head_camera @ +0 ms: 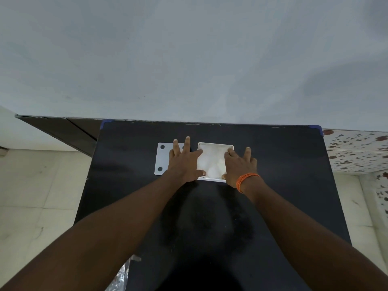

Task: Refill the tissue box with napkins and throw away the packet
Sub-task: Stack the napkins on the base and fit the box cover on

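Napkins [212, 162] lie inside the white tissue box [216, 146] at tabletop [273, 164] centre. Left hand [184, 164] and right hand [239, 166] press flat, each grip spread, clasping nothing. Uneven pressing could bunch them, blocking the lid [162, 158] left.

No text, label, brand, number or sign can be read anywhere in this view. The white tissue box [215, 146] near the far edge of the black counter [273, 164] carries no print on its visible rim or walls, and the white napkins [212, 162] inside it are plain. The flat white lid [162, 158] just beside it, toward the counter's left edge, shows only dark round spots at its corners, no lettering. The crinkled clear packet [122, 276] at the near left edge of the counter shows no legible printing.
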